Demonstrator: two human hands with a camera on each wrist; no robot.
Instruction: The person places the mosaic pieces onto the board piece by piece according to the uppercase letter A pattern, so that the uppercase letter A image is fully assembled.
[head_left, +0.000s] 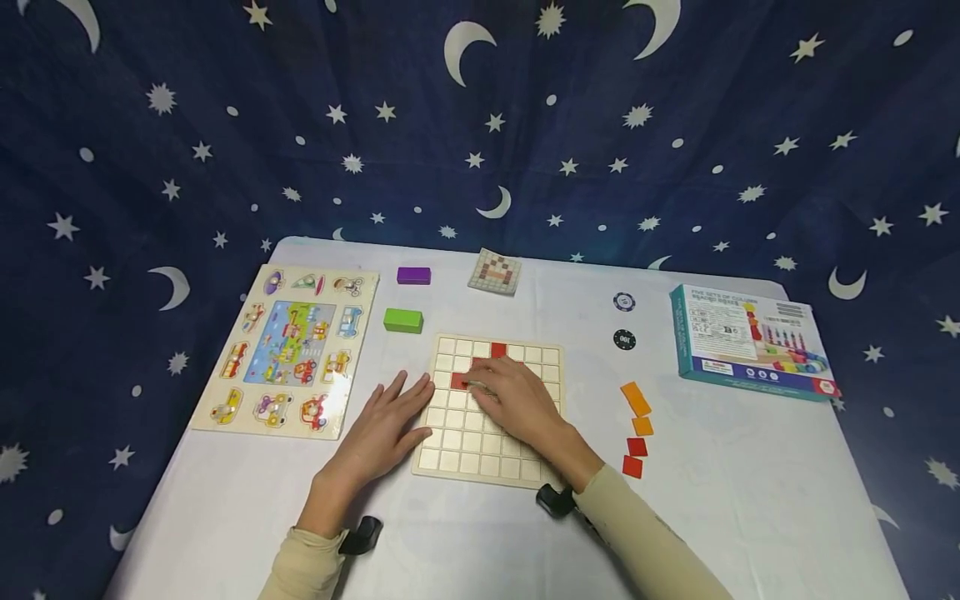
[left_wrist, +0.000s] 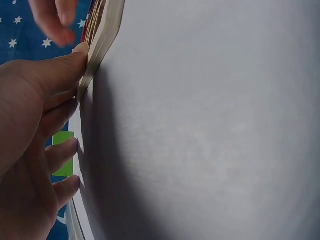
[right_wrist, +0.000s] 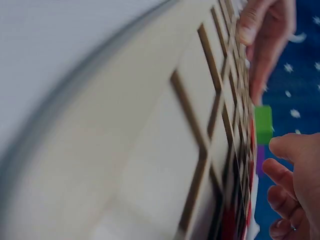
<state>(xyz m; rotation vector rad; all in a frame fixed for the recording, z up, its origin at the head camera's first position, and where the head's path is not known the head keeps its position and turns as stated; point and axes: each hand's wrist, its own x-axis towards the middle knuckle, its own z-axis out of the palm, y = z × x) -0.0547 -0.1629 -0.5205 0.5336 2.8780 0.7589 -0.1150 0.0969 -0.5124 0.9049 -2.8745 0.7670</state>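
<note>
A wooden grid board (head_left: pixel 459 440) lies on the white table, with red square tiles (head_left: pixel 498 350) in some upper cells. My left hand (head_left: pixel 381 437) rests at the board's left side, fingers spread; in the left wrist view its thumb (left_wrist: pixel 67 67) touches the board's edge. Over the board's upper middle, my right hand (head_left: pixel 517 400) has its fingertips beside a red tile (head_left: pixel 458 381) in a left cell. Seen from the right wrist, its thumb and loosely bent fingers (right_wrist: pixel 280 172) stand apart, with no piece visible between them. The hand covers several cells.
Loose orange tiles (head_left: pixel 636 400) and red tiles (head_left: pixel 633 467) lie right of the board. A pattern card (head_left: pixel 495 272), purple block (head_left: pixel 414 276) and green block (head_left: pixel 403 321) sit behind. A peg puzzle (head_left: pixel 288 350) is left; two chips (head_left: pixel 624 339) and a box (head_left: pixel 750 342) are right.
</note>
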